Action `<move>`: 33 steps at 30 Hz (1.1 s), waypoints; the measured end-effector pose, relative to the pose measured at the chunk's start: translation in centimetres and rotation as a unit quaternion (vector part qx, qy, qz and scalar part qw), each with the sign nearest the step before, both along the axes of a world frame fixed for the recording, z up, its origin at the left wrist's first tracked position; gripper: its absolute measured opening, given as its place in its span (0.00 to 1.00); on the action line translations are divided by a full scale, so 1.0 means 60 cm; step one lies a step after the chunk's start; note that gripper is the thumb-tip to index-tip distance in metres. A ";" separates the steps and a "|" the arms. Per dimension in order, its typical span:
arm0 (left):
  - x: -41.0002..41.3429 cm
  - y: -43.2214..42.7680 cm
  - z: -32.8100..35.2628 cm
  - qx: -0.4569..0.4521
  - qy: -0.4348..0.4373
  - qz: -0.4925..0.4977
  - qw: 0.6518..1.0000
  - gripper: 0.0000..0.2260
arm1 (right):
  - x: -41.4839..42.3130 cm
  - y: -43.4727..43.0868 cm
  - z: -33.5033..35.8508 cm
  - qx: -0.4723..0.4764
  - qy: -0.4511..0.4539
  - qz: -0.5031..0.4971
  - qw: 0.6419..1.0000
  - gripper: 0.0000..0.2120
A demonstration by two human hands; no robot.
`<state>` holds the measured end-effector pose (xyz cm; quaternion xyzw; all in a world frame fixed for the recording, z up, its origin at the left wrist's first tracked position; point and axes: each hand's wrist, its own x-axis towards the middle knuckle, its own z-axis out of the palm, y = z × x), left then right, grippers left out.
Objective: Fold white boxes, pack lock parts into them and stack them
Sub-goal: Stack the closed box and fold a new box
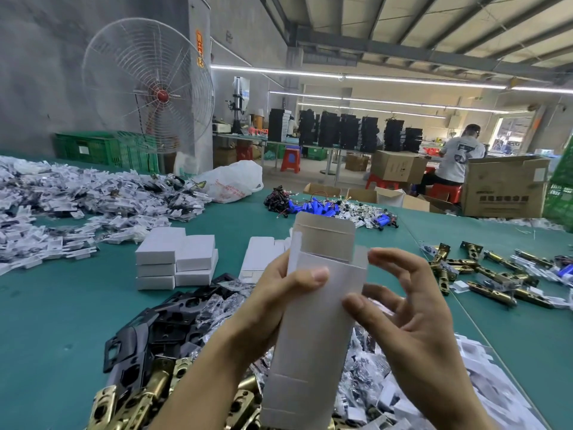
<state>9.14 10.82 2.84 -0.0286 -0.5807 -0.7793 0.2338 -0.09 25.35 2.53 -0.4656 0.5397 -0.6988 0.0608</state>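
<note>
I hold an unfolded white box upright in front of me, its top flap standing open. My left hand grips its left side, thumb across the front. My right hand touches the right edge with the thumb, while the other fingers are spread apart. A stack of closed white boxes stands on the green table to the left. Flat box blanks lie behind my left hand. Black lock plates and brass latch parts are heaped below my hands.
Brass latch bolts lie at the right, blue batteries with wires at the far middle, bagged small parts across the left. A fan, cardboard cartons and a seated person are beyond the table.
</note>
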 end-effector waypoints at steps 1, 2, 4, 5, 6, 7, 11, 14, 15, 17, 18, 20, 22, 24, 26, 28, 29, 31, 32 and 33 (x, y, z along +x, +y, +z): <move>0.001 -0.001 -0.001 0.002 0.002 -0.003 1.000 0.17 | 0.000 0.000 0.001 -0.005 -0.015 0.010 1.000 0.21; 0.001 -0.001 -0.003 -0.001 0.003 -0.002 1.000 0.17 | 0.001 0.000 0.002 -0.007 -0.024 0.017 1.000 0.21; 0.001 0.000 -0.003 -0.005 0.008 0.011 1.000 0.17 | 0.001 0.000 0.002 -0.012 -0.042 0.032 0.999 0.19; 0.001 0.000 -0.003 -0.003 0.012 0.015 1.000 0.17 | 0.000 0.000 0.001 -0.011 -0.050 0.043 0.998 0.19; 0.000 0.001 -0.003 -0.002 0.017 0.013 1.000 0.17 | 0.000 0.000 0.000 -0.008 -0.055 0.054 0.997 0.19; 0.000 0.001 -0.003 -0.003 0.022 0.009 1.000 0.16 | -0.001 0.000 -0.001 -0.005 -0.057 0.061 0.997 0.20; -0.004 0.003 -0.006 -0.037 0.020 0.016 0.999 0.14 | -0.007 0.001 -0.003 0.008 -0.058 0.070 0.996 0.21; -0.009 0.009 -0.010 -0.066 0.020 0.031 0.997 0.12 | -0.013 0.005 -0.002 0.022 -0.071 0.070 0.995 0.14; -0.011 0.009 -0.011 -0.079 0.020 0.047 0.996 0.12 | -0.015 0.006 -0.002 0.024 -0.074 0.070 0.994 0.12; -0.013 0.009 -0.012 -0.102 0.028 0.082 0.991 0.11 | -0.018 0.009 -0.003 0.026 -0.081 0.076 0.994 0.11; -0.014 0.009 -0.013 -0.111 0.036 0.096 0.989 0.12 | -0.018 0.010 -0.003 0.026 -0.080 0.078 0.993 0.11; -0.015 0.010 -0.014 -0.117 0.049 0.109 0.986 0.17 | -0.020 0.012 -0.002 0.020 -0.075 0.068 0.995 0.11; -0.015 0.012 -0.015 -0.132 0.067 0.121 0.981 0.22 | -0.023 0.014 -0.002 0.013 -0.069 0.042 0.997 0.12; -0.016 0.014 -0.017 -0.153 0.094 0.132 0.975 0.23 | -0.026 0.016 -0.001 0.013 -0.061 0.021 0.998 0.12; -0.018 0.014 -0.018 -0.162 0.113 0.144 0.970 0.19 | -0.026 0.016 0.000 0.015 -0.058 0.024 0.998 0.12; -0.018 0.013 -0.020 -0.171 0.118 0.162 0.965 0.14 | -0.025 0.015 0.001 0.021 -0.054 0.038 0.998 0.10; -0.019 0.012 -0.021 -0.176 0.120 0.165 0.963 0.12 | -0.024 0.015 0.001 0.024 -0.050 0.041 0.998 0.09; -0.020 0.011 -0.023 -0.182 0.118 0.162 0.963 0.09 | -0.024 0.015 0.001 0.030 -0.044 0.035 0.998 0.08; -0.020 0.010 -0.025 -0.188 0.116 0.162 0.962 0.08 | -0.025 0.015 0.000 0.036 -0.042 0.032 0.998 0.08; -0.021 0.008 -0.026 -0.199 0.112 0.167 0.959 0.08 | -0.026 0.017 0.000 0.045 -0.040 0.030 0.998 0.08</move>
